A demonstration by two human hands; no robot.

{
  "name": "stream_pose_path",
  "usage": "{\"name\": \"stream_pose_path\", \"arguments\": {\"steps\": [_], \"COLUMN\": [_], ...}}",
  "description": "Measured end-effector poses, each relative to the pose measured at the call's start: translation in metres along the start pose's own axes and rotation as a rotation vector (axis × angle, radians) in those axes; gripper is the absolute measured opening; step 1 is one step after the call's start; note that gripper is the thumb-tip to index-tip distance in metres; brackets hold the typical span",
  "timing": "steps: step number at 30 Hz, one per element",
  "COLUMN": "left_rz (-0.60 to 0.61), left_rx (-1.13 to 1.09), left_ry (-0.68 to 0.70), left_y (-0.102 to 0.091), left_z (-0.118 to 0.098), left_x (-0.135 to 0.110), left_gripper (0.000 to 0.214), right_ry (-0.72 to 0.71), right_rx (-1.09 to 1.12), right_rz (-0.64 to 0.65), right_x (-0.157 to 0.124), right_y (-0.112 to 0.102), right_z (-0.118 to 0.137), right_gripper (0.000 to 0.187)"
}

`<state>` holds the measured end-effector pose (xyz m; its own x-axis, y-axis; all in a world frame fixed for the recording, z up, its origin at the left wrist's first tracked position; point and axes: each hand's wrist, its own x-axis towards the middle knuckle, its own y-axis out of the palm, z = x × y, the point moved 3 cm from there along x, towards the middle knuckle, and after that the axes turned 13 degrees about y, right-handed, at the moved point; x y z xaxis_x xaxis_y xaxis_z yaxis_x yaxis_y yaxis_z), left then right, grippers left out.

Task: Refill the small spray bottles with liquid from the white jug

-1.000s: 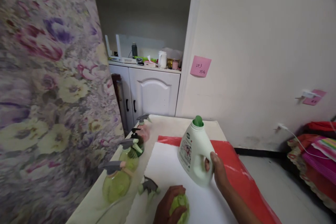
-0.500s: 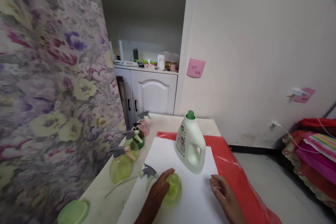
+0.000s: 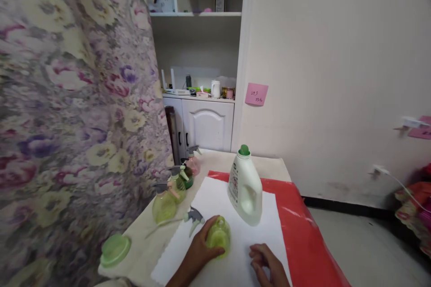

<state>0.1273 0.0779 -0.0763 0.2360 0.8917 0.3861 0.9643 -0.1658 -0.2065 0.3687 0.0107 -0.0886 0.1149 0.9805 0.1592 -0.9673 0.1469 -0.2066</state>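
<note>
My left hand (image 3: 204, 244) is wrapped round a small yellow-green bottle (image 3: 220, 235) with no sprayer on its neck. The bottle stands on a white sheet (image 3: 242, 255). My right hand (image 3: 267, 264) hovers to its right, fingers loosely curled and apart, holding nothing. Behind both hands rises a pale green detergent jug (image 3: 244, 188), upright, its mouth topped with a green cap (image 3: 244, 150). A grey trigger sprayer head (image 3: 194, 218) with a long tube lies left of my left hand.
Several spray bottles stand along the table's left side, the nearest a yellow-green spray bottle (image 3: 164, 206). A green bowl-like container (image 3: 115, 250) sits at the left corner. Red sheeting (image 3: 303, 233) runs under the white sheet. A floral curtain (image 3: 84, 121) hangs close on the left.
My left hand has closed more fully round the bottle. My right hand has moved left, nearer to it. The view has tilted up and turned slightly.
</note>
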Motion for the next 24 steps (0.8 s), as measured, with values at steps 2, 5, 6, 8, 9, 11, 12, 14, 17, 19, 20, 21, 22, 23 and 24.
{"name": "stream_pose_path", "arguments": {"steps": [2, 5, 6, 8, 9, 11, 12, 14, 17, 19, 20, 21, 22, 23, 24], "left_rz": [-0.012, -0.019, -0.018, -0.012, -0.009, -0.002, 0.000, 0.008, 0.037, 0.060, 0.065, 0.065, 0.055, 0.040, 0.019], "left_rx": [-0.008, -0.021, -0.028, -0.051, -0.064, -0.076, -0.073, -0.055, -0.056, -0.069, -0.086, -0.108, -0.124, -0.120, -0.090], "left_ry": [0.000, 0.011, 0.016, 0.020, 0.018, 0.009, 0.004, -0.008, -0.040, -0.056, -0.057, -0.055, -0.052, -0.052, -0.055], "left_y": [0.004, 0.016, 0.022, 0.034, 0.039, 0.049, 0.052, 0.055, 0.054, 0.053, 0.052, 0.051, 0.050, 0.047, 0.044], "left_z": [-0.005, -0.015, -0.019, -0.026, -0.029, -0.033, -0.034, -0.033, -0.030, -0.028, -0.027, -0.026, -0.026, -0.026, -0.026], "left_x": [0.000, -0.001, -0.002, -0.003, -0.004, -0.007, -0.009, -0.012, -0.017, -0.020, -0.022, -0.024, -0.027, -0.030, -0.034], "left_gripper": [0.085, 0.085, 0.084, 0.083, 0.084, 0.084, 0.085, 0.088, 0.097, 0.104, 0.106, 0.107, 0.105, 0.102, 0.095], "right_ry": [-0.017, -0.047, -0.058, -0.060, -0.050, -0.021, -0.004, 0.024, 0.051, 0.066, 0.073, 0.080, 0.086, 0.091, 0.093], "right_rx": [0.003, -0.017, -0.033, -0.078, -0.100, -0.127, -0.131, -0.122, -0.099, -0.094, -0.097, -0.103, -0.108, -0.110, -0.109], "right_rz": [-0.004, 0.008, 0.013, 0.015, 0.016, 0.022, 0.027, 0.040, 0.046, 0.050, 0.067, 0.096, 0.124, 0.143, 0.146], "right_x": [0.000, 0.000, 0.001, 0.001, 0.002, 0.002, 0.002, 0.001, 0.000, -0.001, -0.001, -0.001, -0.001, -0.002, -0.002], "right_y": [-0.001, -0.005, -0.007, -0.009, -0.008, -0.007, -0.005, -0.001, 0.003, 0.005, 0.005, 0.006, 0.007, 0.007, 0.008], "right_z": [-0.006, -0.004, -0.001, 0.005, 0.007, 0.008, 0.007, 0.004, 0.001, 0.001, 0.001, 0.000, 0.000, -0.001, -0.003], "right_gripper": [0.029, 0.027, 0.029, 0.035, 0.040, 0.049, 0.053, 0.059, 0.065, 0.066, 0.067, 0.067, 0.068, 0.068, 0.068]}}
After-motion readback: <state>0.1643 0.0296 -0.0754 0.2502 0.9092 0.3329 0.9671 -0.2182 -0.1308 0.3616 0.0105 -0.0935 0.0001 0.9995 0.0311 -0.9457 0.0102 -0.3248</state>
